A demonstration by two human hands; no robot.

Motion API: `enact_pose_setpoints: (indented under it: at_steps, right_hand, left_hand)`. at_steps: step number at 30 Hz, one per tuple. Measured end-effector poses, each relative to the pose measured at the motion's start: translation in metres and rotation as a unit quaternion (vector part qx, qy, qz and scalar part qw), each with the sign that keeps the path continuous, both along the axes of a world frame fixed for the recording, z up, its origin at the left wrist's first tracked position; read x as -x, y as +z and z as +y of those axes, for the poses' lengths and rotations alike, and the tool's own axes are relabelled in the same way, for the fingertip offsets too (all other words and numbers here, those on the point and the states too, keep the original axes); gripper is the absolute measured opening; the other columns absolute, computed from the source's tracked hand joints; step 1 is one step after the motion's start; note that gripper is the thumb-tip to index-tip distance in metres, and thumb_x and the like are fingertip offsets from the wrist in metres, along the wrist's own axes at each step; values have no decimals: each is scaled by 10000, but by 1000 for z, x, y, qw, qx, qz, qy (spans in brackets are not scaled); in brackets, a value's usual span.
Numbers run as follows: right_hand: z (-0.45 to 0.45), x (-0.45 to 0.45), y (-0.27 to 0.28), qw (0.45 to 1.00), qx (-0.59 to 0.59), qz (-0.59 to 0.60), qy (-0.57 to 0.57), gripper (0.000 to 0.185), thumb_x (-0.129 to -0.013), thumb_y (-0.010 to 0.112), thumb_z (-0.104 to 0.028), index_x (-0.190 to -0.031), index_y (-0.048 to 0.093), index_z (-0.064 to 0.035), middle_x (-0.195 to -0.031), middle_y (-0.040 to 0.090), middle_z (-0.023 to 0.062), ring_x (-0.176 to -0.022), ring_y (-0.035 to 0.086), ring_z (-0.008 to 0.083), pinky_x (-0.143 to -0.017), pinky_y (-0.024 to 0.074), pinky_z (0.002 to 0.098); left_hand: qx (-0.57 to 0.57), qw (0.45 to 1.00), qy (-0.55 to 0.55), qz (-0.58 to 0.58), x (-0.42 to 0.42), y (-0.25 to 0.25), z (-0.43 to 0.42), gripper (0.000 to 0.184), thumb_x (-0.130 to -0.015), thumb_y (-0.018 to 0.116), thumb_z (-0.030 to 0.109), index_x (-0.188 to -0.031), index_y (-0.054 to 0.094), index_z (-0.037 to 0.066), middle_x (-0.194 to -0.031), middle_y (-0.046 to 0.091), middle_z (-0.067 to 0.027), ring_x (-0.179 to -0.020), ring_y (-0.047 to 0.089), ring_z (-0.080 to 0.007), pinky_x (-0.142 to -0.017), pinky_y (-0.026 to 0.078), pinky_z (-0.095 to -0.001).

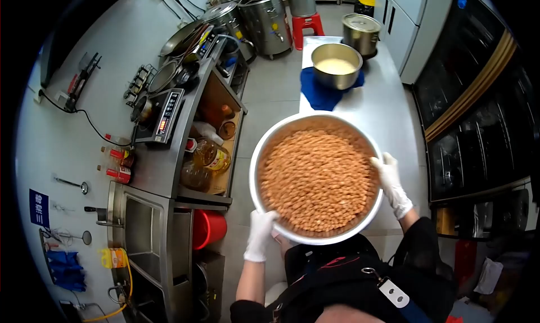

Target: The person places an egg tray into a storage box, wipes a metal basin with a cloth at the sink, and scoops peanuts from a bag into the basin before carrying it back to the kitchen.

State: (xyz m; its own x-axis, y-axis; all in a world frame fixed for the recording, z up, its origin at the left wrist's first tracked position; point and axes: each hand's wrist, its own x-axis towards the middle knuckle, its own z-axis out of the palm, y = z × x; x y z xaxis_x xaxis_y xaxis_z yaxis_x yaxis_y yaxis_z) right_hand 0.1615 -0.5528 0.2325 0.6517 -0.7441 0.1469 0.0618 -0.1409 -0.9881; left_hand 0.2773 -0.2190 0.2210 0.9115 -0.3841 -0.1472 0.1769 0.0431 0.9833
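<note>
A wide metal basin (257, 193) full of small reddish-brown nuts (318, 179), which look like peanuts, is held up in front of my body. My left hand (260, 235), in a white glove, grips the rim at the lower left, fingers closed over the edge. On the right side my right hand (392, 182), also gloved in white, is closed on the rim with its thumb showing on top. The basin hides part of the steel table (391, 106) behind it.
On the table a steel bowl (350, 78) of pale yellow contents rests on a blue cloth (320, 92), near a lidded pot (360, 39). Left are a counter with an induction cooker (166, 118), a sink (143, 222) and a red bucket (209, 229). A dark glass-fronted cabinet (478, 126) stands right.
</note>
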Motion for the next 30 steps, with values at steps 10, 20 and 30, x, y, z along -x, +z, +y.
enact_pose_setpoints:
  at_steps: [10, 20, 30]
  right_hand:
    - [80, 64, -68, 937, 2, 12, -348, 151, -792, 626, -133, -728, 566, -10, -653, 514, -26, -601, 416, 59, -544, 355, 225]
    - [117, 25, -52, 868, -40, -14, -494, 220, -829, 604, -194, -928, 605, 3, -816, 576, 14, -733, 487, 88, -649, 404, 239]
    - [74, -12, 38, 584, 180, 384, -692, 398, -852, 548, -366, -1040, 608, -20, -1028, 620, 144, -863, 607, 245, -718, 486, 344]
  left_hand:
    - [-81, 941, -324, -44, -111, 16, -35, 245, -664, 527, -5, -875, 612, -98, -769, 631, -88, -674, 585, -149, -578, 474, -275]
    - [22, 824, -566, 0, -224, 36, -99, 456, -865, 552, 251, -1233, 443, 5, -1051, 584, -86, -888, 572, -174, -766, 482, -305]
    - [-171, 927, -323, -86, -463, -23, 81, 217, -850, 567, 231, -870, 673, 43, -634, 611, -50, -527, 551, -102, -503, 458, -248]
